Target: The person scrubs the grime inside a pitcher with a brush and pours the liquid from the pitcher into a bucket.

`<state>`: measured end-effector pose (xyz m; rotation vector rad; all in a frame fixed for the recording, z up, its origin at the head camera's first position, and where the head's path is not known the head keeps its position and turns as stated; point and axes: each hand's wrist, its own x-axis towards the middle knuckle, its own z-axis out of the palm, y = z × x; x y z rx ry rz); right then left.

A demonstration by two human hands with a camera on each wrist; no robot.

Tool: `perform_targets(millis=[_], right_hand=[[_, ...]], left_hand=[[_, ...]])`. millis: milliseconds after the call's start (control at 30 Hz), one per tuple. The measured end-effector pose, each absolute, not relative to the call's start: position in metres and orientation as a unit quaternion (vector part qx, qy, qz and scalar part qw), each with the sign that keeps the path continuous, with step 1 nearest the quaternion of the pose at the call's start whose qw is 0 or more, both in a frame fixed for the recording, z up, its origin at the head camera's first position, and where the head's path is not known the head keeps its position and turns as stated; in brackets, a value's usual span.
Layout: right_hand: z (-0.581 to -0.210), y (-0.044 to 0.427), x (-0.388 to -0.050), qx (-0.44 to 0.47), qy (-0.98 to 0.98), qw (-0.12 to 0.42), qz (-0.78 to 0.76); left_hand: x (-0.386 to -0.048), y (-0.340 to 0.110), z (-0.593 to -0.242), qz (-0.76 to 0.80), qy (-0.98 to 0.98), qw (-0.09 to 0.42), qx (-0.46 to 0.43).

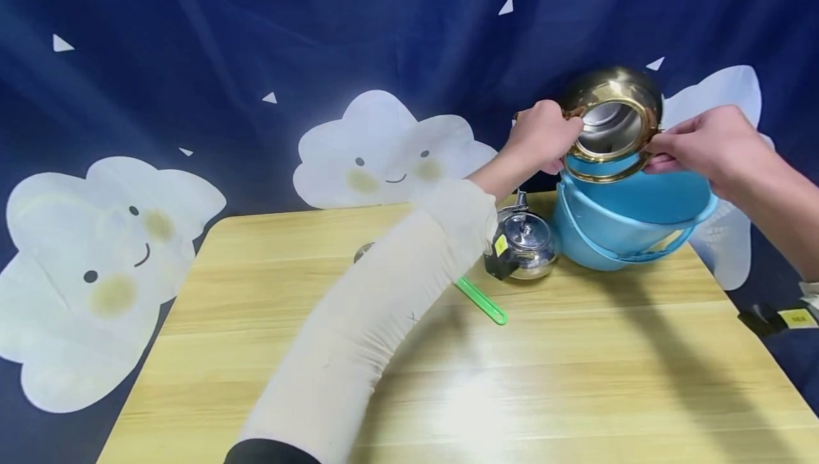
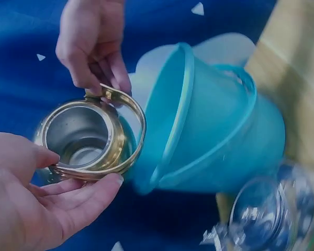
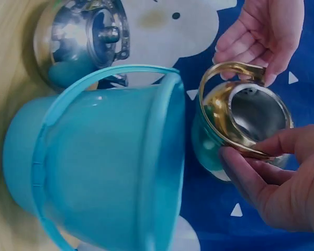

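A shiny gold kettle (image 1: 614, 84) is held in the air over the blue bucket (image 1: 595, 226), its lidless mouth tipped toward me and its silvery inside showing. My left hand (image 1: 542, 136) pinches one end of the kettle's hoop handle (image 2: 138, 130). At the opposite end of that handle, my right hand (image 1: 707, 144) pinches it between thumb and fingers. The handle hangs folded down over the near side of the rim. In the right wrist view the kettle body (image 3: 214, 112) appears beside the bucket's mouth.
Left of the bucket stands a small silver kettle (image 1: 527, 236) with its lid on. A green handle (image 1: 483, 300) sticks out from under my left sleeve (image 1: 371, 329), which hides its other end. Behind the wooden table (image 1: 544, 386) hangs a blue curtain (image 1: 256, 9) with clouds.
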<state>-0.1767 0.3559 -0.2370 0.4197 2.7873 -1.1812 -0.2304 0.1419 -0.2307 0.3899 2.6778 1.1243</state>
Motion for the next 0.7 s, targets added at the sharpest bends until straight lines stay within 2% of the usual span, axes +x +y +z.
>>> perform_targets(millis=[267,500,700], right_hand=[[-0.258,0.355,-0.159,0.185,0.902,-0.006,-0.389],[-0.273,0.356,-0.151,0.189,0.9,0.005,-0.393],[-0.281,0.36,-0.148,0.156,0.892,0.01,-0.424]], left_hand=[[-0.222,0.145,-0.247,0.473,0.869,0.121,0.083],[-0.221,0.146,-0.263,0.443,0.885,0.099,0.105],[-0.22,0.144,-0.272,0.418,0.893,0.069,0.148]])
